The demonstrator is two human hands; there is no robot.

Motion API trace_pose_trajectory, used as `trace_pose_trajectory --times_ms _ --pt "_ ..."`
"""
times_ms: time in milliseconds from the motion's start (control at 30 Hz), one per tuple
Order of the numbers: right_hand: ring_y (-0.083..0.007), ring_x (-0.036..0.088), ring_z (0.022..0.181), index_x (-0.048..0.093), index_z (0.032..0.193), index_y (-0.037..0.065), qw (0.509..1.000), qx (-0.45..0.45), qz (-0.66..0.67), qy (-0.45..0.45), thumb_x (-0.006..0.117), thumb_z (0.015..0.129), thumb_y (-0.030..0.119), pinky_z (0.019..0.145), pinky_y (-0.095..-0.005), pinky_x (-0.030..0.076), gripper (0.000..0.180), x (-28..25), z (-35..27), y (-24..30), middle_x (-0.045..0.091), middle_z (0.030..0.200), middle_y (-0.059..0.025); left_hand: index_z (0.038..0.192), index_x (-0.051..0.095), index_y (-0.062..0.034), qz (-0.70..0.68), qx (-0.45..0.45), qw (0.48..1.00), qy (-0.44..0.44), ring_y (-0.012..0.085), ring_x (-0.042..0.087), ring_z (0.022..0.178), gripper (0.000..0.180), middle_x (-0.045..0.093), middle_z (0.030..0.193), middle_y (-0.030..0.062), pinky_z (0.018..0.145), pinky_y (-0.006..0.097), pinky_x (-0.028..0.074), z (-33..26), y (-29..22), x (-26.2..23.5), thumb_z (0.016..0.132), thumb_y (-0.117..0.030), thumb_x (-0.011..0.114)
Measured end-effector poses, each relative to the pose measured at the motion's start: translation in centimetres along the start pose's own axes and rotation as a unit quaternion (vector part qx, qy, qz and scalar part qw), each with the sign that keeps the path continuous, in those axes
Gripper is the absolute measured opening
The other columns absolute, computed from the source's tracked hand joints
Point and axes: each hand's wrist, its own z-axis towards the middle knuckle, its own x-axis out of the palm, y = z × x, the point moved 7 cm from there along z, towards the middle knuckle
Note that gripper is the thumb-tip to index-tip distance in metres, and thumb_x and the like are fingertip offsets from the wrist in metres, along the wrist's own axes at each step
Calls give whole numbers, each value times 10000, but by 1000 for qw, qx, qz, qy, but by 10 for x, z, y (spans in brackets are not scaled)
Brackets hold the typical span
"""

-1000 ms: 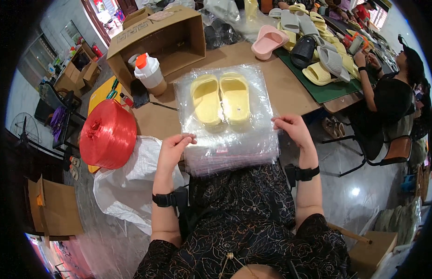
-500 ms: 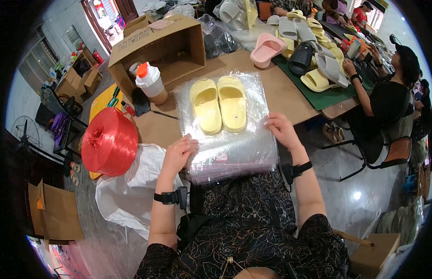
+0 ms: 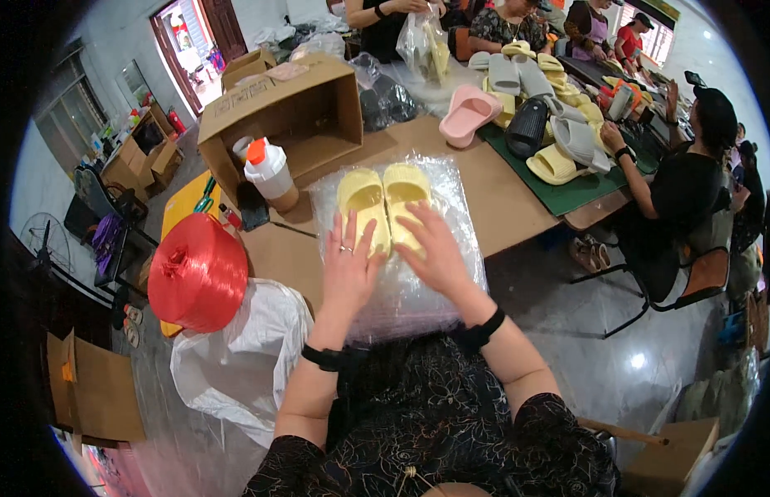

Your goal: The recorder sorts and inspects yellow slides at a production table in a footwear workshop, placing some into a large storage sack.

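The brown bench (image 3: 501, 207) gives room right of the glossy, clear plastic bags (image 3: 397, 306), toward whose far edge lie yellow, round-toed slippers (image 3: 362, 184). The left hand (image 3: 350, 265) and right hand (image 3: 437, 250), earlier at the bags' sides, are now over the slippers, each grip wide, fingers spread, clasping nothing.

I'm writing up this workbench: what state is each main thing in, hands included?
Left hand: open, palm down
Right hand: open, palm down
Yellow slippers: side by side, upright
Clear bags: stacked flat
Cardboard box: open, facing the person
Bottle: upright, capped
Red roll: wound
White sack: crumpled
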Motion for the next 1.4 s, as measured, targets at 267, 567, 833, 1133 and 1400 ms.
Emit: trace_pose_trajectory --times_ms 267,567,833,1133,1400 --pt "-404 302 1453 395 1465 -46 976 149 -159 2 584 926 554 1199 -515 202 828 39 -46 -61 358 1542 -255 1538 362 -149 -40 -99 990 93 391 189 1503 713 220 1620 219 1203 529 181 -35 21 51 928 -426 605" --pt "-402 314 1446 383 1457 -88 959 180 -219 -3 553 916 618 1186 -514 209 905 32 -64 -82 381 1520 -281 1515 400 -124 -77 -85 989 93 390 221 1492 711 246 1609 226 1199 511 205 -32 21 58 906 -393 649" --pt "-394 350 1424 441 1415 -88 955 171 -240 -2 471 941 655 1178 -497 233 882 29 -62 -73 409 1494 -290 1490 428 -79 -87 -99 988 85 416 289 1457 757 286 1584 255 1185 526 232 -36 20 47 849 -369 707" --pt "-401 379 1402 473 1390 -92 960 158 -227 -39 497 928 658 1173 -502 244 882 25 -64 -70 423 1481 -296 1493 412 -54 -69 -81 991 86 410 282 1461 744 285 1586 254 1183 506 240 -37 19 47 869 -345 694" --pt "-393 389 1401 474 1394 -70 962 158 -219 -46 573 902 618 1163 -511 260 852 24 -62 -68 445 1475 -273 1492 422 -74 -60 -87 991 83 399 294 1458 733 282 1594 234 1183 504 246 -37 21 47 865 -336 698"
